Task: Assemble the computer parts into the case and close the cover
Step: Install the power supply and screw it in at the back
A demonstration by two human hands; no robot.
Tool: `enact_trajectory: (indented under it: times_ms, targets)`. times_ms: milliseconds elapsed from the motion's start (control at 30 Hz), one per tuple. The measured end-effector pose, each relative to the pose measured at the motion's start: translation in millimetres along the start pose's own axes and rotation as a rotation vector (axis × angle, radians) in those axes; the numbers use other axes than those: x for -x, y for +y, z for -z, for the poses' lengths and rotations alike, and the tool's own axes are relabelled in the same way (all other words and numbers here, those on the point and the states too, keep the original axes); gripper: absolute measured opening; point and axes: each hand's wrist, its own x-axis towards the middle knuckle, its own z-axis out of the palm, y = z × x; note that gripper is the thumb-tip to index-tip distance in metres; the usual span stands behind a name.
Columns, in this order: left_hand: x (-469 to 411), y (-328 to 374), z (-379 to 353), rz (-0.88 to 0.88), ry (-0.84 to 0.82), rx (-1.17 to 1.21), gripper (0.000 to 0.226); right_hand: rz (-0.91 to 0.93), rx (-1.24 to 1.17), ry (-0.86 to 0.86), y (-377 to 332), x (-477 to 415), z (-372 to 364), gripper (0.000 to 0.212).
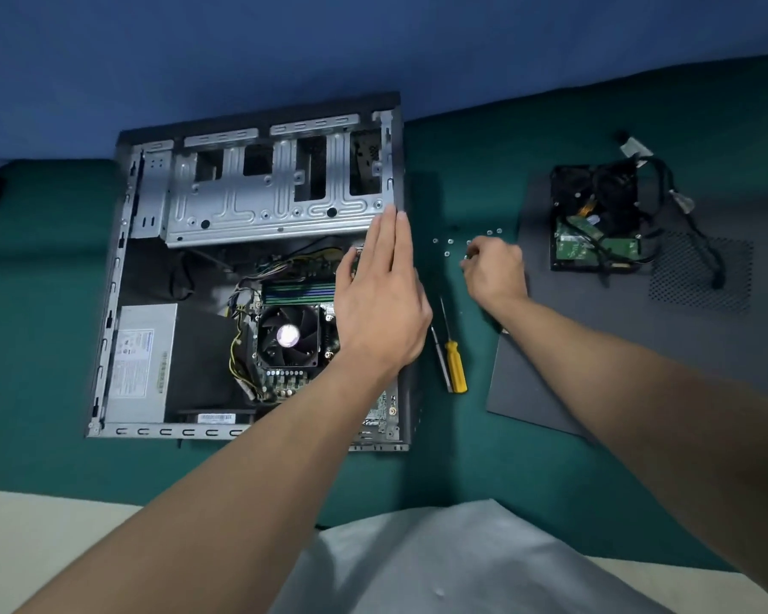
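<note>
An open computer case lies flat on the green cloth, showing a silver drive cage, a CPU fan and a power supply. My left hand lies flat with straight fingers over the case's right edge, fingertips at the drive cage corner. To its right, my right hand has curled fingers down among several small screws; whether it pinches one I cannot tell. A hard drive with black cables sits on the dark side cover at right.
A yellow-handled screwdriver and a thin silver tool lie between the case and the cover. A blue wall rises behind the case. The green cloth's front edge runs near my light shorts.
</note>
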Motion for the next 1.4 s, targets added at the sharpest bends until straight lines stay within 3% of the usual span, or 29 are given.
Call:
enact_trajectory:
  times_ms: [333,433,567,700,800,933,1200,1267,1333,1400]
  targets:
    - [-1,-2,0,-0.003,-0.001,-0.031,0.066,-0.036,-0.056,-0.032,0,-14,-7,0.012]
    - [-2,-1,0,-0.008,-0.005,-0.059,0.067,-0.208,-0.558,-0.090,-6,0,2,0.011]
    - [1,2,4,-0.018,0.079,-0.044,0.054,-0.437,-1.288,-0.477,-11,41,26,0.008]
    - [7,6,7,-0.181,0.260,0.075,0.025,-0.462,-1.508,-0.670,-11,70,37,0.018]
    - [11,16,12,-0.224,0.215,0.208,0.020,-0.457,-1.549,-0.696,-14,81,39,0.026]
    - [13,26,18,-0.129,0.096,0.359,0.020,-0.461,-1.551,-0.695,-13,90,39,0.023]
    - [17,23,21,-0.085,0.117,0.332,0.021,-0.453,-1.597,-0.743,-15,102,40,0.019]
    - [16,20,22,-0.068,0.117,0.353,0.020,-0.427,-1.514,-0.682,-12,101,39,0.017]
    - [17,18,23,-0.054,0.119,0.393,0.017,-0.345,-1.050,-0.435,-4,100,33,0.014]
    - [20,16,25,-0.043,0.124,0.440,0.015,-0.181,-0.331,-0.172,7,102,20,0.019]
